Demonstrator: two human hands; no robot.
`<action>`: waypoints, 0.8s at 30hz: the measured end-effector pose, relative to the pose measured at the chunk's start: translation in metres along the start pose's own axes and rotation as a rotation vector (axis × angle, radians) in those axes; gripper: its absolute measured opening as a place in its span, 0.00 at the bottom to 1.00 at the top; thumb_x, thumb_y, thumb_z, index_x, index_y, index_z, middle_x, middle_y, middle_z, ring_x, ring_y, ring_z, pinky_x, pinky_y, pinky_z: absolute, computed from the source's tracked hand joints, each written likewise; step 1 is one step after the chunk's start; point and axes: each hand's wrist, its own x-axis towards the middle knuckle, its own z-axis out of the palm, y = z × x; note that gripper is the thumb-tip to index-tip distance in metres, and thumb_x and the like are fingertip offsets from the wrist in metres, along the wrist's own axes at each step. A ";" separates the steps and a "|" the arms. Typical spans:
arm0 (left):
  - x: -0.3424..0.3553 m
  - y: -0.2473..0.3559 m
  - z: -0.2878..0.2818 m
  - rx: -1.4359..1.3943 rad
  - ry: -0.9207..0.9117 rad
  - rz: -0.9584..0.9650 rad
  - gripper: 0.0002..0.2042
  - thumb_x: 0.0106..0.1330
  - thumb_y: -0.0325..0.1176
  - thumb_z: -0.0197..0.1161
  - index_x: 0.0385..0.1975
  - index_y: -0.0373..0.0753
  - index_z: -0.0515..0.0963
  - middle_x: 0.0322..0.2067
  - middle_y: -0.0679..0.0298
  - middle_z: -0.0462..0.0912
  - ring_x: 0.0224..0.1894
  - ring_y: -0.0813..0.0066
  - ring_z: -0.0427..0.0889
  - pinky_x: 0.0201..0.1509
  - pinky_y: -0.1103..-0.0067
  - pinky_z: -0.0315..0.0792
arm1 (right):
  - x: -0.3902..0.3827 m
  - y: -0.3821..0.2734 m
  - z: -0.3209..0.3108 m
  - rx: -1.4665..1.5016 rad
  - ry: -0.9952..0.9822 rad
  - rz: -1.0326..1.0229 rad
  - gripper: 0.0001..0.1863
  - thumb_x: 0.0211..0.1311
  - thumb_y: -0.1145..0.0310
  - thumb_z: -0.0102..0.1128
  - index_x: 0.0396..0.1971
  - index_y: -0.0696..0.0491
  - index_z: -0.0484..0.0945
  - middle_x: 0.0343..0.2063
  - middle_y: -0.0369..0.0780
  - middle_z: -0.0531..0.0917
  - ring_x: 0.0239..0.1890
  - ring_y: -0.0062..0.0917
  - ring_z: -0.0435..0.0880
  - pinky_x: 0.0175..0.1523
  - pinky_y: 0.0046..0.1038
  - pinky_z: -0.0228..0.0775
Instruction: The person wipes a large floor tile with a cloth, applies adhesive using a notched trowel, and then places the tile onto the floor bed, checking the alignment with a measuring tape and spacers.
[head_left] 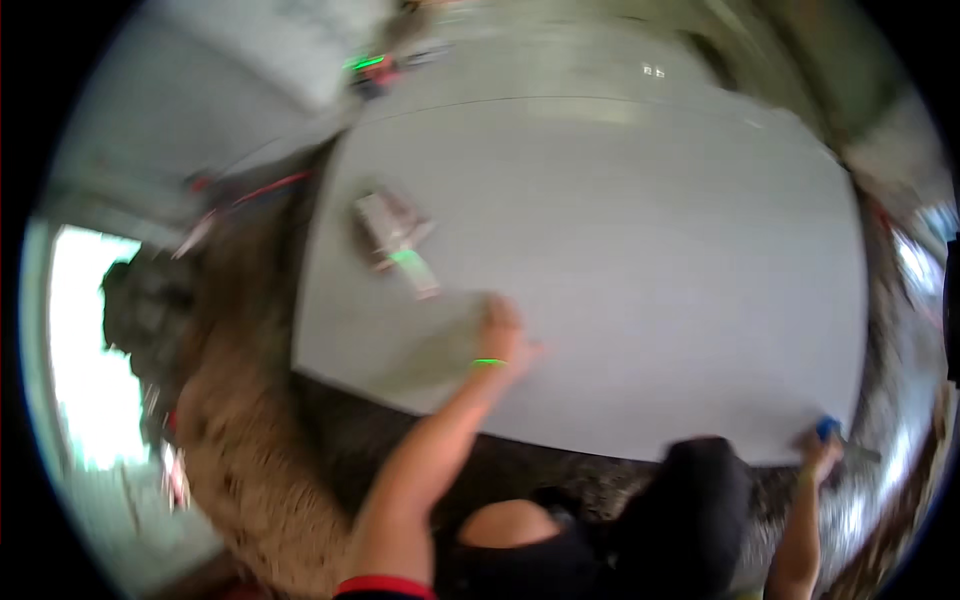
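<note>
A broad, smooth grey slab (620,260) lies in front of my knees. My left hand (505,335) rests on its near part, left of the middle; the fingers are smeared by motion and I make out nothing in them. A short bright green streak crosses that wrist. At the slab's near right corner my right hand (820,460) is closed around a blue-handled tool (828,428). A thin grey piece sticks out to the right beside it, too blurred to name. Farther left on the slab lies a blurred, pale, blocky object (385,230) with a narrower end pointing toward my left hand.
A heap of brown sand (250,470) lies left of the slab, with a bright opening (85,340) beyond it. Blurred items (375,75) stand past the far left corner. A thin seam crosses the far part. Shiny sheeting (900,430) lies along the right.
</note>
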 end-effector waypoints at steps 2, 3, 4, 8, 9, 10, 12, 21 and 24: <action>-0.005 0.016 0.018 -0.051 0.093 0.011 0.46 0.50 0.52 0.71 0.62 0.23 0.60 0.65 0.33 0.56 0.69 0.40 0.55 0.69 0.56 0.55 | 0.014 -0.010 0.024 -0.006 -0.012 -0.019 0.24 0.65 0.68 0.56 0.60 0.58 0.68 0.58 0.53 0.71 0.60 0.44 0.71 0.62 0.37 0.64; -0.015 0.024 0.022 -0.166 0.111 0.044 0.45 0.51 0.51 0.71 0.62 0.25 0.61 0.64 0.36 0.59 0.67 0.43 0.59 0.66 0.59 0.61 | 0.028 -0.027 0.037 0.074 0.123 -0.177 0.23 0.65 0.71 0.57 0.59 0.60 0.68 0.57 0.53 0.71 0.58 0.46 0.72 0.61 0.39 0.65; -0.022 0.032 -0.001 -0.618 -0.174 -0.019 0.44 0.52 0.51 0.71 0.63 0.27 0.61 0.64 0.40 0.62 0.66 0.48 0.62 0.66 0.63 0.62 | 0.037 -0.073 0.041 0.136 0.110 -0.318 0.22 0.65 0.71 0.57 0.58 0.60 0.69 0.55 0.52 0.73 0.55 0.45 0.74 0.58 0.37 0.67; -0.093 0.061 -0.045 -0.943 -0.007 0.228 0.48 0.53 0.44 0.72 0.68 0.31 0.50 0.68 0.43 0.53 0.71 0.52 0.54 0.73 0.66 0.51 | -0.063 -0.392 -0.093 0.495 -0.499 -0.810 0.13 0.63 0.75 0.56 0.46 0.62 0.73 0.42 0.47 0.77 0.40 0.38 0.79 0.44 0.29 0.73; -0.103 0.060 -0.057 -1.026 -0.011 0.245 0.50 0.53 0.42 0.73 0.70 0.31 0.47 0.70 0.44 0.49 0.73 0.53 0.49 0.74 0.67 0.48 | -0.081 -0.444 -0.111 0.437 -0.644 -1.057 0.12 0.57 0.77 0.61 0.42 0.60 0.76 0.40 0.47 0.79 0.41 0.40 0.80 0.44 0.32 0.73; -0.110 0.055 -0.061 -1.177 -0.077 0.272 0.53 0.52 0.39 0.74 0.71 0.33 0.40 0.71 0.45 0.43 0.74 0.55 0.43 0.75 0.68 0.44 | -0.105 -0.470 -0.112 0.495 -0.577 -1.255 0.14 0.50 0.78 0.65 0.39 0.58 0.77 0.38 0.48 0.81 0.41 0.43 0.80 0.45 0.35 0.74; -0.118 0.039 -0.068 -1.434 0.007 0.189 0.54 0.51 0.35 0.75 0.71 0.34 0.39 0.67 0.46 0.55 0.70 0.59 0.56 0.72 0.69 0.53 | -0.139 -0.541 -0.134 0.355 -0.924 -1.569 0.16 0.46 0.77 0.67 0.39 0.55 0.79 0.35 0.45 0.82 0.39 0.44 0.80 0.44 0.37 0.74; -0.167 -0.131 -0.073 -1.538 0.416 -0.479 0.43 0.45 0.35 0.76 0.59 0.29 0.58 0.47 0.51 0.74 0.51 0.63 0.76 0.57 0.71 0.74 | -0.216 -0.642 -0.047 0.672 -0.803 -1.112 0.20 0.59 0.73 0.60 0.53 0.55 0.75 0.61 0.46 0.70 0.61 0.41 0.70 0.61 0.38 0.67; -0.158 -0.221 -0.035 -1.320 0.900 -0.711 0.40 0.46 0.33 0.77 0.56 0.30 0.58 0.45 0.51 0.74 0.47 0.66 0.78 0.52 0.72 0.76 | -0.203 -0.611 0.078 0.275 -0.255 -1.064 0.25 0.64 0.66 0.53 0.61 0.58 0.66 0.65 0.46 0.65 0.68 0.40 0.60 0.69 0.40 0.54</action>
